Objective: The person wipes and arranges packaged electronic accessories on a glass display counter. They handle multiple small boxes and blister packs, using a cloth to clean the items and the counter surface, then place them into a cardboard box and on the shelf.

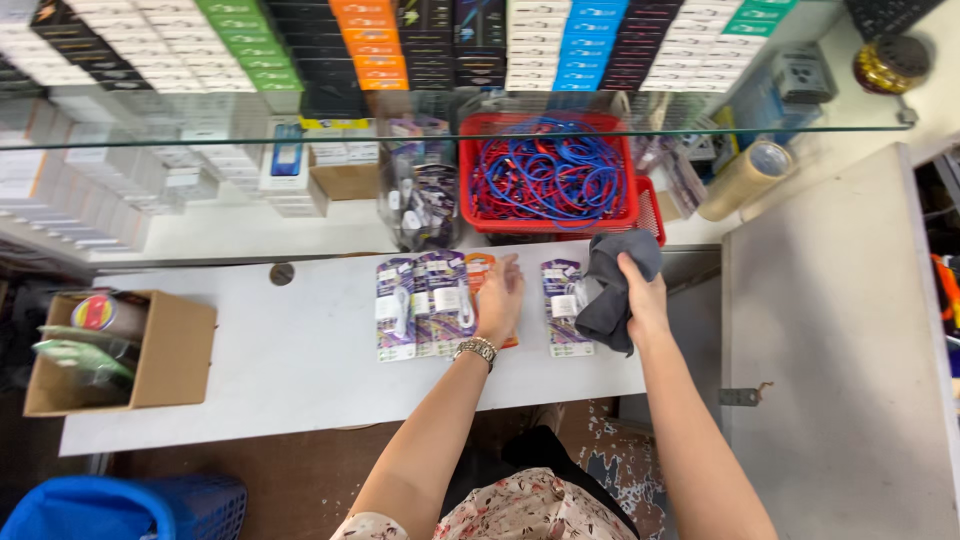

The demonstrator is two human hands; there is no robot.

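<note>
Four packets in a row on white shelf (300,360). Left hand (499,300) flat, fingers spread, on orange packet (480,268), beside purple packets (425,303). Right hand (643,300) clamped on grey cloth (610,285), over another purple packet (563,305). Behind, under glass: red basket (470,180) of blue cables (550,175). Far left: cardboard box (175,350).

Left hand (499,300) flat on orange packet (481,268), grey cloth (610,290) in right hand (645,300)
</note>
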